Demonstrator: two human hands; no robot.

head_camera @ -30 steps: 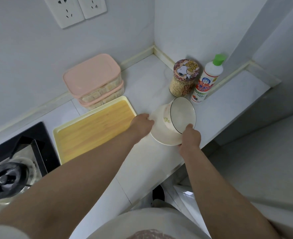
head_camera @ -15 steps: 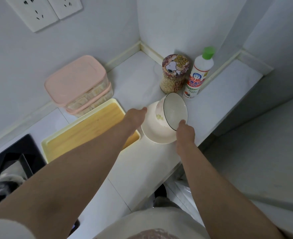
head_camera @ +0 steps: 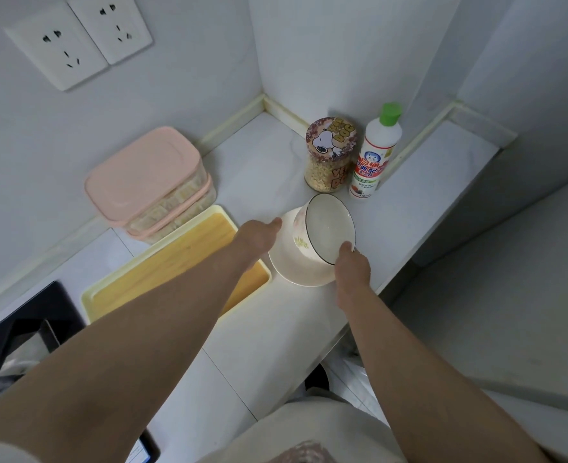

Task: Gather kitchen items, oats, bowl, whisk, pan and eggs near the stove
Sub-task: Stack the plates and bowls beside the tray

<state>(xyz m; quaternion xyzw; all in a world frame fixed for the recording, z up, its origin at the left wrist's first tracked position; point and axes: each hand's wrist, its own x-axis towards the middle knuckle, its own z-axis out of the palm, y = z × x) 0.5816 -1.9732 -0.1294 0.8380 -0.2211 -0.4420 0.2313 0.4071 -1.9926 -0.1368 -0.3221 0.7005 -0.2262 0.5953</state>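
A white bowl (head_camera: 329, 225) with a dark rim and a small flower print stands tilted on its side inside a wider white dish (head_camera: 296, 270) on the counter. My right hand (head_camera: 351, 267) pinches the tilted bowl's near rim. My left hand (head_camera: 259, 238) reaches in from the left, its fingers stretched out and touching the dish's left edge. Just behind stands the clear oats jar (head_camera: 324, 175) with a cartoon-dog lid. The black stove (head_camera: 25, 324) shows at the lower left. No whisk, pan or eggs are in view.
A yellow-rimmed wooden tray (head_camera: 189, 259) lies between the stove and the dish. Two stacked pink-lidded boxes (head_camera: 149, 182) sit against the back wall. A white bottle with a green cap (head_camera: 374, 155) stands right of the jar. The counter edge (head_camera: 389, 285) runs close by my right hand.
My left hand's fingers have gone from curled at the dish's edge to stretched out. The bowl stays tilted under my right hand. The view has shifted right, away from the stove.
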